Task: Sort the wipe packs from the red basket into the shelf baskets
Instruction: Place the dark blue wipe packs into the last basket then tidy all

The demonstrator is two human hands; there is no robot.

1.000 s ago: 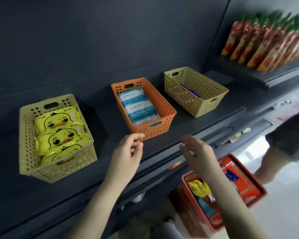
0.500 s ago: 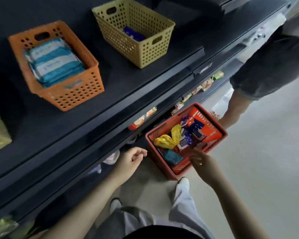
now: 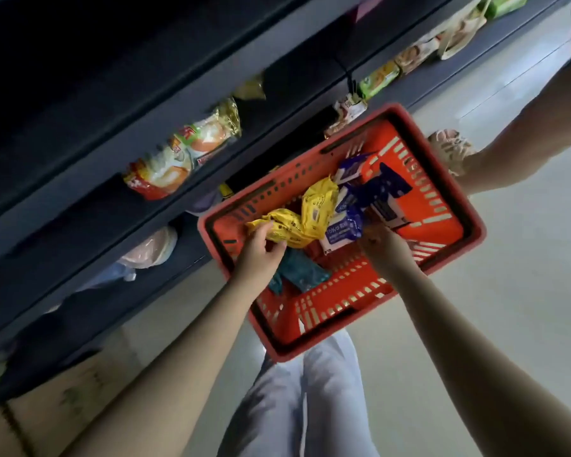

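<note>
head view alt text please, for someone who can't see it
Looking down, the person's left grip holds a yellow wipe pack inside the red basket, while the right grip reaches for a blue-and-white pack beside it. Dark shelves of snack bags run alongside.

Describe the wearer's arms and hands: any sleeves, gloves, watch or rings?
Both forearms are bare to the frame's edge, and no sleeve shows. The left hand and right hand wear no gloves, and no ring, watch or bracelet shows on either. Below them, the legs are in pale trousers.
</note>
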